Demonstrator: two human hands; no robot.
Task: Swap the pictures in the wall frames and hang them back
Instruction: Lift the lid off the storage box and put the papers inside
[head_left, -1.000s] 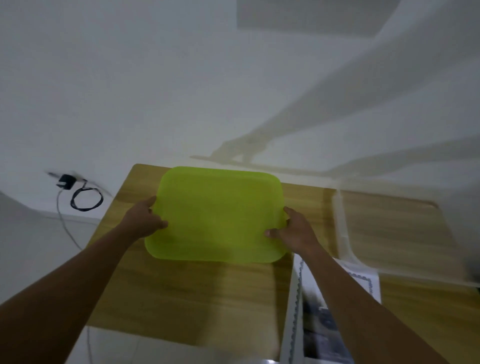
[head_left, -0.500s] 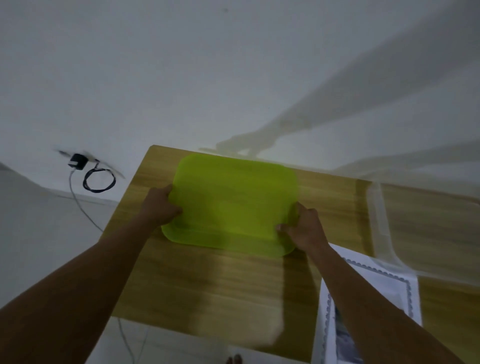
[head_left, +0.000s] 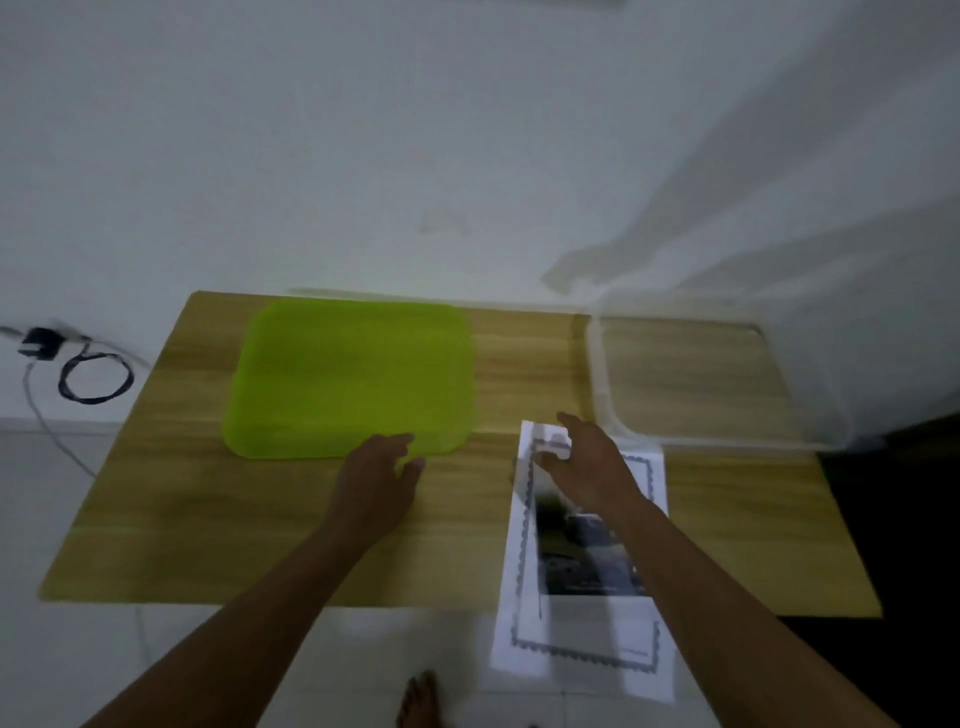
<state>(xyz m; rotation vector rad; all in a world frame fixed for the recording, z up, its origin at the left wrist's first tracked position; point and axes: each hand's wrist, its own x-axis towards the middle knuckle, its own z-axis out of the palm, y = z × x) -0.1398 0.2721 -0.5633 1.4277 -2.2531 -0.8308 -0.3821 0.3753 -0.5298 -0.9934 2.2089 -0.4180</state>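
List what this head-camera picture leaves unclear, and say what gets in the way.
- Printed picture: head view; motion blur and the right forearm lying across it hide its subject.
- Right hand: blurred, so whether it pinches the sheet's far edge cannot be told.
- Clear tray: its right side fades into blur and shadow.
- Left hand: touching the green panel or just above it, unclear.
- Foot: cut off by the bottom edge.

Bordered picture print (head_left: 576, 551) lies flat, overhanging table (head_left: 208, 519) edge.

Green lid (head_left: 353, 379) and clear bin (head_left: 597, 374) rest on wooden table (head_left: 208, 519).
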